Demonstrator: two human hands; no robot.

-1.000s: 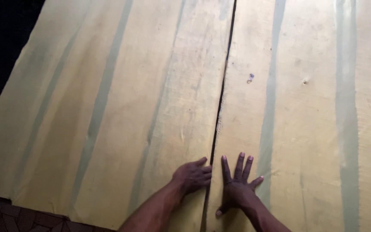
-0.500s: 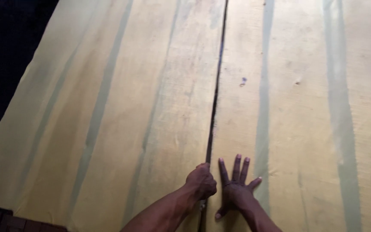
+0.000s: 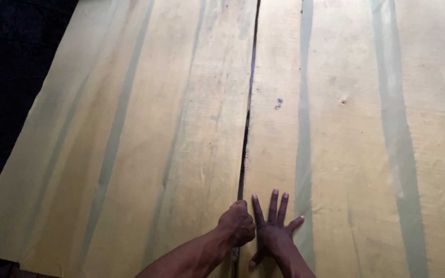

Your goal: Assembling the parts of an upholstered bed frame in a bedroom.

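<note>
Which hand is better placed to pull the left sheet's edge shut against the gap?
Probably the left hand: its fingers curl at the gap on the left sheet edge. The right hand lies flat, fingers spread, on the right sheet.

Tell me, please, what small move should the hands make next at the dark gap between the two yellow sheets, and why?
Probably the left hand, curled at the gap's near end, should draw the left sheet's edge toward the right sheet, while the right hand lies flat, fingers spread, pinning that one. The dark gap shows open along the whole seam, so the edges do not yet meet.
</note>
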